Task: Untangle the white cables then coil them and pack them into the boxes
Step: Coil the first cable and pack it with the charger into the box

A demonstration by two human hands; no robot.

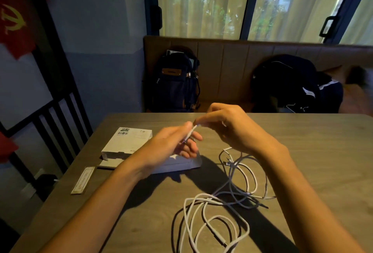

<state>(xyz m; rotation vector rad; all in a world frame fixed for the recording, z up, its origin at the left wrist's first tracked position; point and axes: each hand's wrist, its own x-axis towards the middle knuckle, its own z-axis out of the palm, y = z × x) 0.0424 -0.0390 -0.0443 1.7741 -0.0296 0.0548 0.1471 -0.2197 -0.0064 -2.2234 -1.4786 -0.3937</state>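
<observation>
We see L hand [171, 146] & R hand [228, 129] both pinching one cable end [190, 131]; white cables [220, 202] below R hand look light, limp, snag-prone, so we'd grip near plug.

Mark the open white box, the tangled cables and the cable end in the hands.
open white box [129, 141], head view, on its top face
tangled cables [210, 199], head view, on the bunched strands
cable end [191, 131], head view, on its white tip
</observation>
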